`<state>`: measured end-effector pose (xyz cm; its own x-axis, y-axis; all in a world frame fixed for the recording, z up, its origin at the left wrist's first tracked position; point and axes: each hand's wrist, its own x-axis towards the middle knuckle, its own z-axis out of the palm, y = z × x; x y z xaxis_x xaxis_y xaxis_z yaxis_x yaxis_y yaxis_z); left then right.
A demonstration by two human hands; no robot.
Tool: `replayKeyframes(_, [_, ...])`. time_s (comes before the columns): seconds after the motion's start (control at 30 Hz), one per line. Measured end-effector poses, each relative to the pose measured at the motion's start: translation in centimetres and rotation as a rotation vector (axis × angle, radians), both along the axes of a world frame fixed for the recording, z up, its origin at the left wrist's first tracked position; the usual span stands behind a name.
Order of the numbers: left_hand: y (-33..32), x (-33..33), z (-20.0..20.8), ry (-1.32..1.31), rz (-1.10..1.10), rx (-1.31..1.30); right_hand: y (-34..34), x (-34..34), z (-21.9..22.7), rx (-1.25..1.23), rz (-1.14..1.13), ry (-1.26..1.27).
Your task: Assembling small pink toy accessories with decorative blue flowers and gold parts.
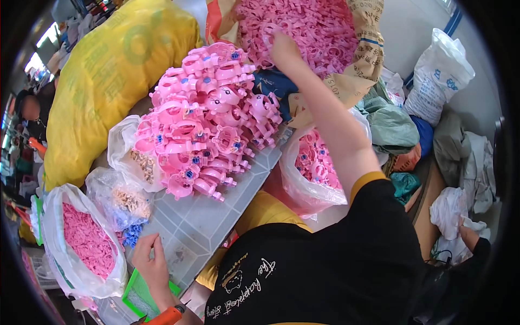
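My right hand (284, 50) reaches to the far side, into a large brown paper sack (369, 38) full of small pink plastic parts (317, 32). Its fingers are bent down at the surface of the parts and look closed on a pink piece, partly hidden. Close to the near left, my left hand (150, 262) hovers by the table edge with curled fingers and thumb near each other; what they hold, if anything, cannot be made out. Between the hands rises a heap of pink ring-shaped plastic pieces (200, 119) with small blue parts, stacked on the grey table (184, 230).
A bulging yellow sack (119, 76) stands at the far left. White bags of pink parts (89, 241) and beige bits (143, 165) line the left side, beside blue pieces (131, 235) and a green-rimmed tray (142, 295). Another pink-filled bag (314, 162) sits under my right arm. A co-worker's hand (469, 234) shows right.
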<state>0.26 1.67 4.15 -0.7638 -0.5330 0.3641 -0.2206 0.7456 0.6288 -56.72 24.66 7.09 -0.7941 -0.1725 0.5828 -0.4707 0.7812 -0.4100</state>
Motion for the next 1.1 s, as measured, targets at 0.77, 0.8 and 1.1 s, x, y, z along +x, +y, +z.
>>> replayKeyframes(0.77, [-9.7, 3.8, -5.3, -0.327, 0.473, -0.335, 5.0, -6.4, -0.8, -0.113, 0.053, -0.022])
replayKeyframes(0.8, [-11.0, 4.2, -5.4, -0.362, 0.493, -0.342, 4.1, -1.4, 1.3, 0.330, 0.057, 0.313])
replayKeyframes(1.1, [-14.4, 1.9, -8.0, -0.465, 0.442, -0.309, -5.3, 33.8, -1.6, -0.688, 1.171, -1.586])
